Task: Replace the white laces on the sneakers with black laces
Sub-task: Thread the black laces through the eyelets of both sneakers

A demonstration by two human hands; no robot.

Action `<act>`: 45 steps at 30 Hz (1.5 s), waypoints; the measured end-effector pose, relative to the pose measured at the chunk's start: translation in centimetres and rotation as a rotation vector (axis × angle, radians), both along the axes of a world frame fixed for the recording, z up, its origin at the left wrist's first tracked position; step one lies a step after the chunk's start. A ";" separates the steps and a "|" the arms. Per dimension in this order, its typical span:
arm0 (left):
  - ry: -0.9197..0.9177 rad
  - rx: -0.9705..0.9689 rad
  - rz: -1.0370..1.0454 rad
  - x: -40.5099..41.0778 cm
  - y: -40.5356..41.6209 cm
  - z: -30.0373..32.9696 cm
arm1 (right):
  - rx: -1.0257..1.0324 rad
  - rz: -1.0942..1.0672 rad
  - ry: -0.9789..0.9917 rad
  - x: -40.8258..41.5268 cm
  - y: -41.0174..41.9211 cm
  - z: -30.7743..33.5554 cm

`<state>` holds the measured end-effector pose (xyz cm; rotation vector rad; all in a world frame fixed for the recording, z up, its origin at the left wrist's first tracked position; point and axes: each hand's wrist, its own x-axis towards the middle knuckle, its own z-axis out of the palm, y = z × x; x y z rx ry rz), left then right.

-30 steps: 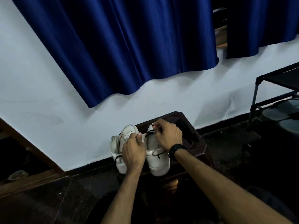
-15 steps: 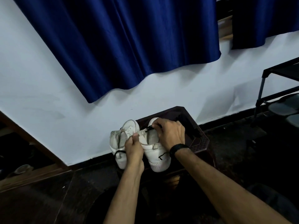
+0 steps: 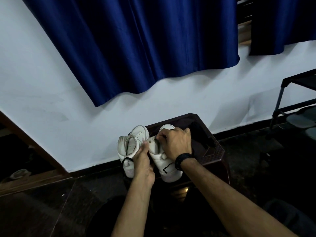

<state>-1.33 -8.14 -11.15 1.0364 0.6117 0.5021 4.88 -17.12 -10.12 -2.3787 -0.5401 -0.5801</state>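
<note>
Sneakers (image 3: 150, 151) — a white pair — stand side by side on the near left part of a dark brown tabletop (image 3: 213, 151), toes toward the wall (image 3: 51, 82), heels at the near edge. In the head view, the only one, both hands are on the right sneaker (image 3: 164, 166). The left hand (image 3: 142, 161) lies between the two shoes, its fingers curled against the inner side of the right sneaker near the top eyelets, thumb pointing toward the tongue. The right hand (image 3: 176, 142) covers the front of that same shoe from above, its fingertips bunched together and pinching a thin black lace (image 3: 156, 138) just above the tongue; a dark watch (image 3: 183, 159) sits on its wrist. A short end of black lace hangs down the heel side of the right sneaker, just below that wrist. The left sneaker (image 3: 131, 147) is untouched, just left of the left hand — pale laces cross its tongue and a black loop (image 3: 126, 159) lies over its heel. Behind, a blue curtain (image 3: 136, 48) hangs over the wall, and a black metal rack (image 3: 290, 100) stands at far right on the dark floor (image 3: 51, 211).
</note>
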 end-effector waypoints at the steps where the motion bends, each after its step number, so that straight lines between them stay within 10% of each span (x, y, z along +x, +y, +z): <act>1: 0.002 0.005 0.008 0.0 0.1 -0.1 | 0.000 -0.003 0.000 0.0 0.1 0.0; 22: -0.155 0.274 0.063 0.1 -0.9 -1.6 | -0.220 0.052 -0.281 0.2 0.8 -0.2; 36: 0.106 0.109 -0.002 1.3 1.2 1.1 | -0.135 -0.034 -0.247 0.0 0.6 -1.1; 45: 0.280 0.572 -0.131 1.6 2.0 1.3 | -0.181 -0.029 -0.204 0.1 0.4 -1.1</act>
